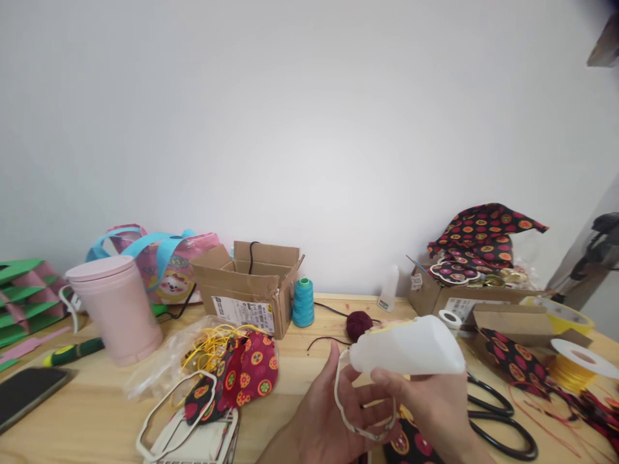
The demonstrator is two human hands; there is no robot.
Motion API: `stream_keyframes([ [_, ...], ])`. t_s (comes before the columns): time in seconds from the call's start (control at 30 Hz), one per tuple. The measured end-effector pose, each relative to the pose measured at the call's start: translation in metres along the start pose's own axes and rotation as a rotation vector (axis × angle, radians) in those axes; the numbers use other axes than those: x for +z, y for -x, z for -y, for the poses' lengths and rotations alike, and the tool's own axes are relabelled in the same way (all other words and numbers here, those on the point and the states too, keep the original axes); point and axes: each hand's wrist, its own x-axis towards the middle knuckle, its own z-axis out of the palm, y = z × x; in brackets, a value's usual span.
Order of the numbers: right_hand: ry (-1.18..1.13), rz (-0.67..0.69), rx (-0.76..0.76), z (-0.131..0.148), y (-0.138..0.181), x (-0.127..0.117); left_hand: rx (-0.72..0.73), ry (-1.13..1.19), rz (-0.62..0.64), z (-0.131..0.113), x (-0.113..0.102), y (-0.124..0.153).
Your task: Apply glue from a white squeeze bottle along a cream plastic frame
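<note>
My right hand (pixel 435 403) grips a translucent white squeeze bottle (pixel 411 348), tipped on its side with its narrow end to the left. In my left hand (pixel 322 409) is a thin white wavy-edged frame (pixel 344 419), held below the bottle's narrow end. Whether the bottle touches the frame I cannot tell. Dark patterned fabric (pixel 409 444) lies under my right hand. To the left, similar white frames (pixel 145 428) rest on a small stack near a red and black patterned fabric piece (pixel 261 364).
Black-handled scissors (pixel 507 438) lie at right, beside a yellow cord spool (pixel 573 374). Behind stand a cardboard box (pixel 246 283), a blue thread cone (pixel 303 303), a maroon yarn ball (pixel 358 325) and a small bottle (pixel 388 290). A pink tumbler (pixel 113 309) and phone (pixel 29 393) are left.
</note>
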Motion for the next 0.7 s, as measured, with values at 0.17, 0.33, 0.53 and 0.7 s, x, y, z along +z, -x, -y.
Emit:
stream_keyframes([
  [0.17,-0.018,-0.017,-0.028,0.0002,0.0012,0.0008,0.004,0.011,0.014,-0.0001,-0.0001,0.0005],
  [0.33,-0.022,0.003,0.0,-0.0015,-0.0006,-0.001,-0.025,0.011,0.001,-0.0023,-0.0004,-0.0011],
  [0.53,0.025,0.077,-0.003,-0.0047,0.002,-0.0039,-0.039,0.008,0.02,-0.0015,-0.0039,-0.0017],
  [0.7,0.01,0.106,-0.005,-0.0071,0.0031,-0.0053,-0.024,0.027,0.043,-0.0015,-0.0062,-0.0016],
])
